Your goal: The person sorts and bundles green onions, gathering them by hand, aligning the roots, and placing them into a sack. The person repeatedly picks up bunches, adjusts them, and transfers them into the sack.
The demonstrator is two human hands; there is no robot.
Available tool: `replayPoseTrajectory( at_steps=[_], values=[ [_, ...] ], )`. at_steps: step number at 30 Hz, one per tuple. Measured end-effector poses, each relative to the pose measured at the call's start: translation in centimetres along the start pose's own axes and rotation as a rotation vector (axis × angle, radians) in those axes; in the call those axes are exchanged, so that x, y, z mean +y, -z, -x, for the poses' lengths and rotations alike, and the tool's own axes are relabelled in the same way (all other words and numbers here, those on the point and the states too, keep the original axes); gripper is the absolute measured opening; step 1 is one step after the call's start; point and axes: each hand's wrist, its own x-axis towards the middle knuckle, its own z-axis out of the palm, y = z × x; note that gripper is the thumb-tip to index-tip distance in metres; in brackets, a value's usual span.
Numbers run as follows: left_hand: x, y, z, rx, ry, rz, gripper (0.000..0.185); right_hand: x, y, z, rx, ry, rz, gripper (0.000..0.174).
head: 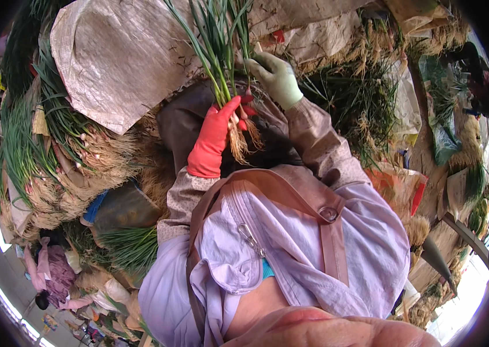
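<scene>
My left hand (212, 139), in a red rubber glove, is closed around the lower stems of a small bunch of spring onions (222, 65). Their green leaves point away from me, and the pale bulbs and stringy roots (238, 145) hang toward my lap. My right hand (277, 78) wears a pale knitted glove. Its fingertips pinch a stalk (248, 76) at the right side of the bunch, whose reddish bulb lies by my left fingers. Part of that grip is hidden behind the hand. A dark brown apron (183, 117) covers my lap under the bunch.
A large woven plastic sheet (123, 56) lies ahead on the left. Piles of rooted onions (88, 160) stand at my left. Loose green leaves (353, 108) and an orange-red bag (396, 184) lie at my right. Another person (53, 269) is at the lower left.
</scene>
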Motion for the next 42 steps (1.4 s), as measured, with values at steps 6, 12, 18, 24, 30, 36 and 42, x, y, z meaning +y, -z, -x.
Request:
replayPoseTrajectory(
  at_steps=[6, 12, 18, 24, 30, 36, 42],
  values=[
    [-0.4, -0.3, 0.2, 0.058, -0.063, -0.087, 0.030, 0.0, -2.2, 1.2, -0.158, -0.019, 0.082, 0.025],
    [0.2, 1.3, 0.5, 0.036, -0.056, 0.034, 0.029, 2.1, 3.5, 2.2, 0.191, -0.056, 0.235, 0.031],
    [1.6, 2.6, 0.4, 0.003, -0.204, 0.056, 0.029, 4.3, 4.8, 0.7, -0.255, -0.260, 0.939, 0.049],
    [2.2, 2.2, -0.4, 0.152, -0.139, -0.012, 0.031, 2.5, -2.6, 1.1, -0.240, -0.275, -0.257, 0.025],
    [0.9, 1.5, -0.3, 0.044, 0.001, 0.081, 0.028, 0.1, -0.8, 0.0, 0.038, 0.596, 0.506, 0.017],
    [0.2, 1.4, 0.1, 0.048, -0.029, 0.076, 0.022, 1.0, -0.3, 0.4, -0.073, 0.063, -0.056, 0.028],
    [0.2, 1.8, 0.8, 0.152, -0.015, -0.054, 0.019, 0.1, -0.8, 0.8, -0.268, 0.550, 0.665, 0.012]
  ],
)
